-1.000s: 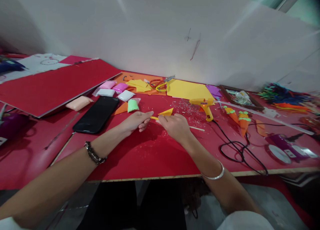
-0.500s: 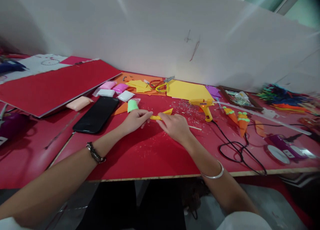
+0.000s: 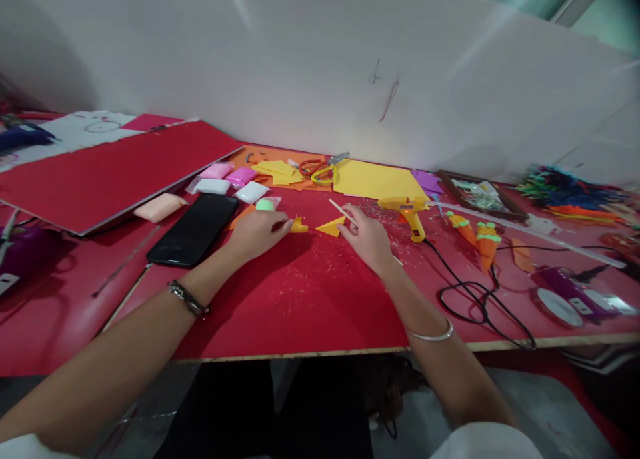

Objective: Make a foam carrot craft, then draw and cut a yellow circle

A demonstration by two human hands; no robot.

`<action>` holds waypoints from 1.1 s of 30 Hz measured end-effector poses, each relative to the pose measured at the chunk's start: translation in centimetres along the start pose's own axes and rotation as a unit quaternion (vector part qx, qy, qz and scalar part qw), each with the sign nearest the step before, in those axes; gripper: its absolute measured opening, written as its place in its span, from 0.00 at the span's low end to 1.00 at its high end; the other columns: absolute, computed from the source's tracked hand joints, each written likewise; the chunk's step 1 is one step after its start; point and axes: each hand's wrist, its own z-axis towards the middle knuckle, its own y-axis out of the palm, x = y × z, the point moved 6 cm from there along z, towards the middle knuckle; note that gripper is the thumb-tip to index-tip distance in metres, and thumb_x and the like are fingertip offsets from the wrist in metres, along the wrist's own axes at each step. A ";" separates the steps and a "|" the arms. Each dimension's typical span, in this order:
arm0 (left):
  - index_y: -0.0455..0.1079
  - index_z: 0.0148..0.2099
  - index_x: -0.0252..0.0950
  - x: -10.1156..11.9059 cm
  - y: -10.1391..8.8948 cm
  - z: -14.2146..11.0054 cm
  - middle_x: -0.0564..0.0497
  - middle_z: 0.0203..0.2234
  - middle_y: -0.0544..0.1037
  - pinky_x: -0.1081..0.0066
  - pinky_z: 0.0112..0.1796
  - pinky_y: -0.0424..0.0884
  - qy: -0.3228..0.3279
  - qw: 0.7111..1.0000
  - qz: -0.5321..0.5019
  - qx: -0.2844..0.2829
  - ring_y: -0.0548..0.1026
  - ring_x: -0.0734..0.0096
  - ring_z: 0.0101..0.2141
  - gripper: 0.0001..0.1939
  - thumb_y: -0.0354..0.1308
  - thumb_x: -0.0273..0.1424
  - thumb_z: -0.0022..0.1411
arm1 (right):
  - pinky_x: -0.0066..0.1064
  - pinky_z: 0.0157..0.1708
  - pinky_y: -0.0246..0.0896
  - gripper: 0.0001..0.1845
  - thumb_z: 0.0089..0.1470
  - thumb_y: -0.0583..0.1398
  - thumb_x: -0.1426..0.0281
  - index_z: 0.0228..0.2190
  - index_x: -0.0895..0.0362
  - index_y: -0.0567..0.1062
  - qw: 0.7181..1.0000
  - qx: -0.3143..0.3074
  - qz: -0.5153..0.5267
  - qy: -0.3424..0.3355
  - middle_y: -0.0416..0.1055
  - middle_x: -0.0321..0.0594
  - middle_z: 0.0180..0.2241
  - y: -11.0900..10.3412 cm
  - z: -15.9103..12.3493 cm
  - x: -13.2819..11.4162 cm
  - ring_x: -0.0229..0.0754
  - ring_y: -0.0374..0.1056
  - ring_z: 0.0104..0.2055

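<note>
My left hand (image 3: 261,234) is closed at the thumb and fingertips around the end of a small yellow piece (image 3: 300,225); whether it is paper or soft clay I cannot tell. A thin pale stick (image 3: 339,210) runs slantwise through the closed fingers of my right hand (image 3: 369,238), its other end showing beyond the palm. A yellow pointed paper piece (image 3: 329,228) lies at the right fingertips, its tip towards the left hand. Partly hidden behind the left hand is a light green lump (image 3: 265,205) in clear wrap.
A black phone (image 3: 194,229) lies left, near pink and white packets (image 3: 251,192). Behind are scissors (image 3: 325,172) and a yellow sheet (image 3: 375,179). To the right are a yellow glue gun (image 3: 409,212), its looping black cord (image 3: 483,306) and orange cones (image 3: 487,247).
My hands have moved apart from the small yellow piece they both touched. The left keeps it; the right has shifted right and now holds the stick, with the pointed yellow paper at its fingertips.
</note>
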 end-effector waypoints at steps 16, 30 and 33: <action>0.68 0.34 0.33 3.7 0.6 -0.8 0.53 0.23 0.72 0.76 0.27 0.60 -0.003 0.959 -0.284 0.010 0.67 0.75 0.24 0.15 0.46 0.39 0.58 | 0.24 0.22 0.50 0.12 0.52 0.52 0.64 0.31 0.58 0.70 0.954 0.054 0.296 -0.012 0.62 0.34 0.21 -1.6 -0.4 -2.0 0.33 0.57 0.22; 0.62 0.27 0.33 3.5 1.7 -1.2 0.58 0.14 0.61 0.78 0.20 0.55 -0.086 0.910 -0.406 -0.017 0.59 0.80 0.17 0.18 0.41 0.39 0.61 | 0.25 0.22 0.45 0.17 0.56 0.47 0.64 0.45 0.58 0.64 0.967 -0.066 0.223 -0.103 0.59 0.31 0.18 -1.2 -1.4 -4.6 0.32 0.54 0.19; 0.59 0.25 0.34 3.1 1.9 -1.2 0.59 0.13 0.56 0.78 0.18 0.51 -0.093 0.911 -0.402 -0.006 0.55 0.81 0.16 0.17 0.41 0.38 0.61 | 0.26 0.22 0.44 0.24 0.56 0.46 0.64 0.53 0.60 0.57 0.974 -0.093 0.173 -0.109 0.59 0.31 0.18 -0.6 -1.6 -4.8 0.33 0.55 0.20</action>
